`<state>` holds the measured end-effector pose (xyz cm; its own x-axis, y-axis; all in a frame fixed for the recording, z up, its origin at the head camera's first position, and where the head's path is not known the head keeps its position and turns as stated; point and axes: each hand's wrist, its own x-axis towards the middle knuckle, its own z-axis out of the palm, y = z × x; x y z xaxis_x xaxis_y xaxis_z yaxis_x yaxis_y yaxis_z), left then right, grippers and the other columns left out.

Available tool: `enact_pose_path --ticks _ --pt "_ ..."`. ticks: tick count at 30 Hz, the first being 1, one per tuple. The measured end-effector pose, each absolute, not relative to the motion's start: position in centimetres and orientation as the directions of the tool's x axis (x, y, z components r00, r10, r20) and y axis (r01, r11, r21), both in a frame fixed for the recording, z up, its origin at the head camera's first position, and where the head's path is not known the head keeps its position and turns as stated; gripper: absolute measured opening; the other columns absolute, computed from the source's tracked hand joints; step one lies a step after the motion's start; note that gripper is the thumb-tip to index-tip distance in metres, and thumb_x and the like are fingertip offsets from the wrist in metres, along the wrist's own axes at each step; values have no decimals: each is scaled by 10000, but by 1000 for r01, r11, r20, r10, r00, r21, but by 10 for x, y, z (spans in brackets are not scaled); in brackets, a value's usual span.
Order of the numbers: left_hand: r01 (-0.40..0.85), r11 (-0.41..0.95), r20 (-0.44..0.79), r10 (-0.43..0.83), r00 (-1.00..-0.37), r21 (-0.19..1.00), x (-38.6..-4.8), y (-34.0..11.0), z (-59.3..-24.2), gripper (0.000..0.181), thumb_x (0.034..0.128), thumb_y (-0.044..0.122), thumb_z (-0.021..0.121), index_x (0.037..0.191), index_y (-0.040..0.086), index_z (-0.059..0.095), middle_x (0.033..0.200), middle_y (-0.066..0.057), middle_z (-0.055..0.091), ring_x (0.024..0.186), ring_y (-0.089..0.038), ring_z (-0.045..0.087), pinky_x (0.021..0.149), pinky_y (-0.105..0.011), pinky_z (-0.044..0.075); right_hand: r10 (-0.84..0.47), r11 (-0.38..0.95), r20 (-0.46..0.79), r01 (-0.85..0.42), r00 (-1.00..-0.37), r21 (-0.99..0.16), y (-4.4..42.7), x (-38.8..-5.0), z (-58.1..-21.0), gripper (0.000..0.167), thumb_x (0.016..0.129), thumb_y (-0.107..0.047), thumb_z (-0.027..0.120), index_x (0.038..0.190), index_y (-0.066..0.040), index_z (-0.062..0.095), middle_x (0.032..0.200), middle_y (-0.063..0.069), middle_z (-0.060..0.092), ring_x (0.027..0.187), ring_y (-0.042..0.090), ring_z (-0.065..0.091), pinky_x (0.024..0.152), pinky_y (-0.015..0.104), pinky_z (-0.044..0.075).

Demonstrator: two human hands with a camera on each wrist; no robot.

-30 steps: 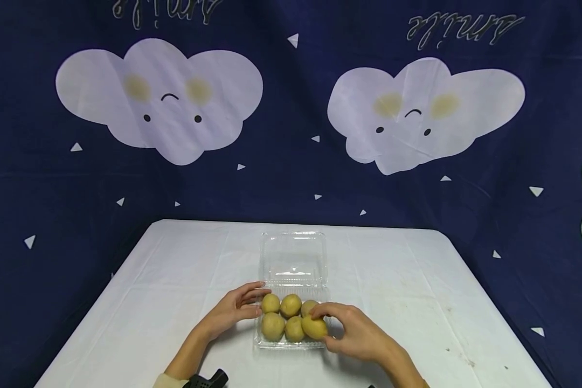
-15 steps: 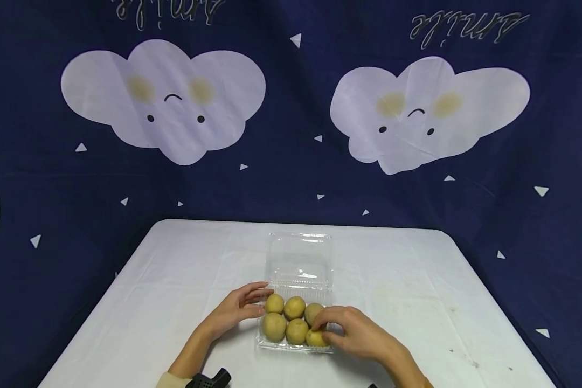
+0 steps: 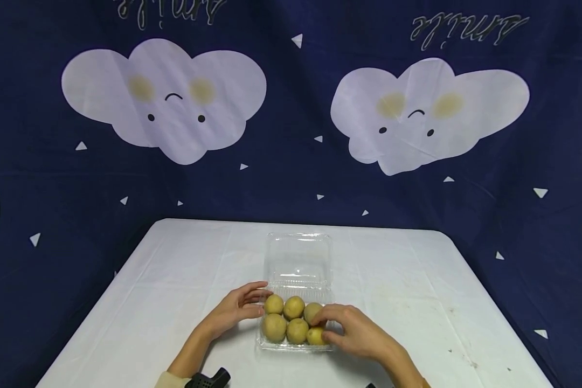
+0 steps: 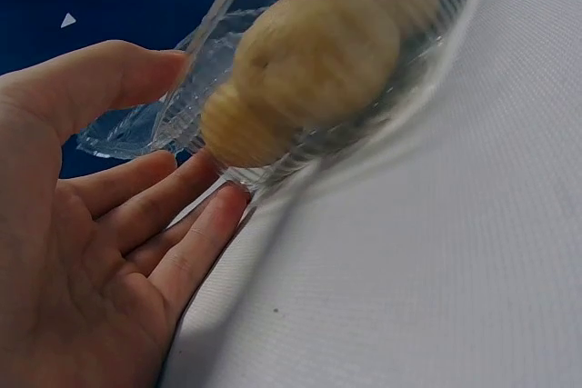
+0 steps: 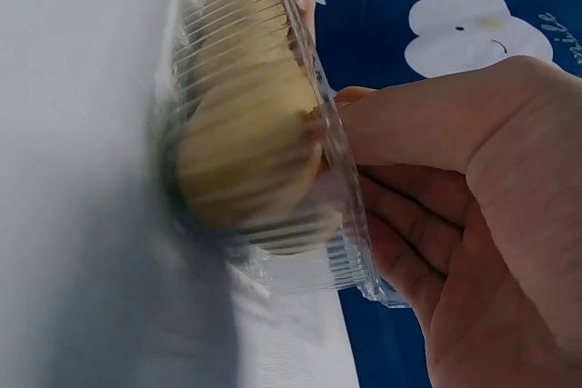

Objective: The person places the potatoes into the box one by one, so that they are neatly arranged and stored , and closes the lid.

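A clear plastic clamshell box lies open on the table, its lid folded back to the far side. In two rows inside sit several round yellow-brown fruits, whose exact kind I cannot tell. My right hand reaches over the box's right wall, thumb and fingers pinching the brighter yellow fruit in the near right corner. At the left side my left hand has its fingers extended; in the left wrist view the fingertips touch the box wall and the thumb is at the rim.
A white cloth covers the table, with small dark specks on its right part. Behind it hangs a dark blue curtain printed with clouds and small triangles. A black strap device is on the left wrist.
The right hand has lowered the bright yellow fruit into the near right corner of the box. The left hand stays at the left side. The view has shifted slightly.
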<state>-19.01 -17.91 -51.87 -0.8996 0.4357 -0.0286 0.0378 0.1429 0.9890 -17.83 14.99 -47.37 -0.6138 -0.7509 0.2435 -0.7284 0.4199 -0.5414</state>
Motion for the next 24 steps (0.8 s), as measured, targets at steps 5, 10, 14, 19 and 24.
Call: enact_pose_path --ticks 5,10,14,19,24 --pt "46 124 -15 449 -893 991 -190 -179 -519 621 893 148 620 1443 84 340 1378 -162 508 1276 -347 468 936 -230 467 -739 454 231 -721 -633 -524 150 -178 -472 293 814 -117 697 1078 -239 662 1057 -171 653 945 43 622 887 266 495" --pt "43 116 -14 451 -892 992 -190 -179 -519 621 893 150 619 1442 79 337 1383 -167 502 1284 -353 457 938 -221 461 -737 442 235 -715 -633 -541 151 -179 -474 293 822 -116 697 1086 -236 659 1073 -171 652 956 58 627 891 264 494" --pt "47 117 -12 455 -891 992 -190 -179 -520 618 897 150 615 1443 79 336 1384 -168 501 1284 -354 457 941 -221 459 -731 406 240 -690 -638 -599 152 -178 -476 271 840 -120 682 1088 -226 661 1069 -132 666 956 86 633 886 299 504" --pt "46 129 -17 452 -892 991 -189 -178 -520 624 897 161 618 1447 91 333 1385 -149 505 1279 -335 467 949 -232 460 -677 381 246 -616 -694 -690 154 -180 -478 203 891 -201 640 1092 -223 660 1059 -94 685 966 89 632 862 311 515" --pt "37 129 -24 444 -896 991 -189 -178 -519 635 893 165 622 1450 94 326 1400 -131 499 1282 -307 473 951 -249 467 -618 362 258 -560 -743 -745 154 -183 -479 237 903 -268 630 1127 -194 647 1100 -74 683 976 85 641 872 281 515"
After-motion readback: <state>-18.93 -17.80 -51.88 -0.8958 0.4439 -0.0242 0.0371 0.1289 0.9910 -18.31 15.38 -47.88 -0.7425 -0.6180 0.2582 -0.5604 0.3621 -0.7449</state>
